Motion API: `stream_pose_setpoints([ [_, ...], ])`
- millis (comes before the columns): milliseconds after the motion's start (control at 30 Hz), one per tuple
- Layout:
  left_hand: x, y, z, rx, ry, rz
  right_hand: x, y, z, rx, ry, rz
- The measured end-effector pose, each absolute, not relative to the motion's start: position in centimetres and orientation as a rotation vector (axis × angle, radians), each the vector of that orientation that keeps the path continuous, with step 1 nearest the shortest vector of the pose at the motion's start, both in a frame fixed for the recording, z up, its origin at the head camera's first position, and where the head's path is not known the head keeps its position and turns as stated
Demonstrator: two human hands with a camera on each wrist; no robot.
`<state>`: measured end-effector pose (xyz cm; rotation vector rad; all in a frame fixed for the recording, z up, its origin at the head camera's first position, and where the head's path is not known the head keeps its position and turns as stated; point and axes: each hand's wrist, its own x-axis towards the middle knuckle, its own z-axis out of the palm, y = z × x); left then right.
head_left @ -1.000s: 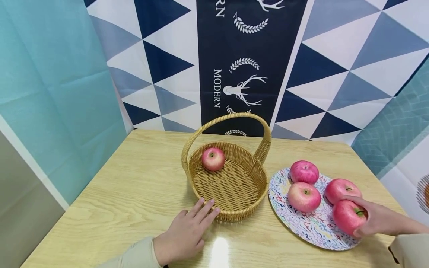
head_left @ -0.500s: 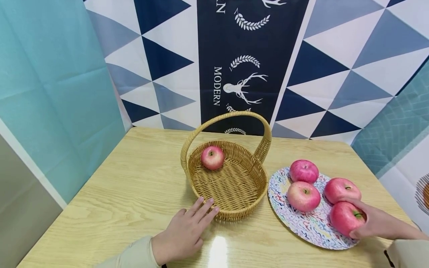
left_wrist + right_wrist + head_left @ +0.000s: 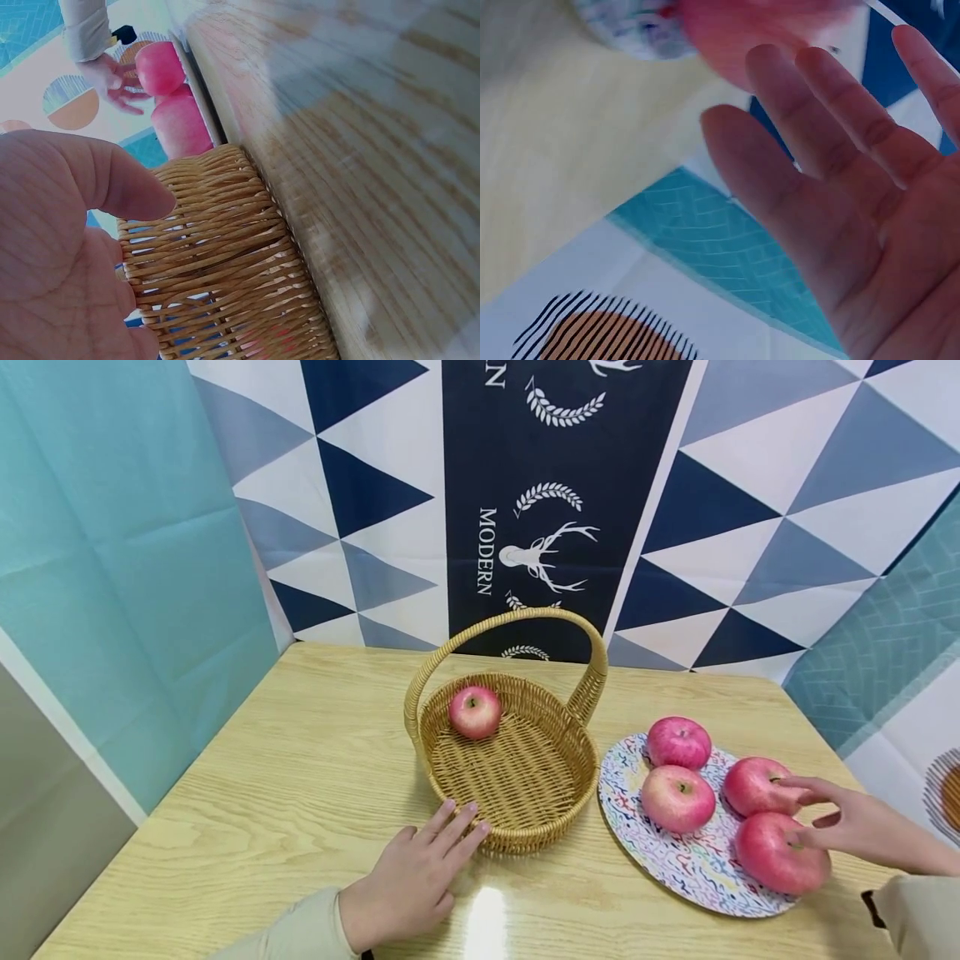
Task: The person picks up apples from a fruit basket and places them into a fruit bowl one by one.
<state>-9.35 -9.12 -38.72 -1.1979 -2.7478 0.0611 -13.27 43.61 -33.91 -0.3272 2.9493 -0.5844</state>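
Note:
A wicker basket (image 3: 525, 843) with a tall arched handle stands mid-table, one red apple (image 3: 475, 712) inside at the back left. On its front rim rest the extended fingers of my left hand (image 3: 412, 881); in the left wrist view the thumb lies by the woven wall (image 3: 217, 247). Several apples sit on a patterned plate (image 3: 697, 877) to the right. Over its right side my right hand (image 3: 862, 827) hovers with spread fingers, holding nothing, close to the front apple (image 3: 782, 853) and the apple behind it (image 3: 759, 785). The right wrist view shows a bare palm (image 3: 907, 240).
Two more apples, a pale one (image 3: 677, 799) and a darker one (image 3: 678, 743), lie on the plate's left side, near the basket. Behind the wooden table (image 3: 300, 760) hangs a triangle-patterned cloth (image 3: 375, 527). The basket's handle (image 3: 517, 617) arches over its opening.
My right hand has let go of the front apple and spread its fingers, drawing slightly up. That apple now lies slightly lower right on the plate. My left hand stays on the rim.

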Motion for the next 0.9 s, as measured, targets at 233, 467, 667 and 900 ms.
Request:
stream_pose_setpoints([
  [233, -9.6, -8.9, -38.7, -1.208, -2.783, 0.058, -13.8, 41.2, -32.8, -0.362, 3.05, -0.688],
  [467, -9.5, -8.9, -38.7, -1.192, -2.792, 0.046, -15.3, 38.7, -31.9, -0.606, 3.058, -0.906],
  [667, -9.3, -9.0, -38.7, -1.192, -2.763, 0.01, -16.1, 36.6, -31.5, -0.667, 3.01, -0.912],
  [900, -9.4, -9.1, -38.9, -1.192, -2.756, -0.007, -16.5, 34.6, -31.6, -0.713, 2.943, -1.029],
])
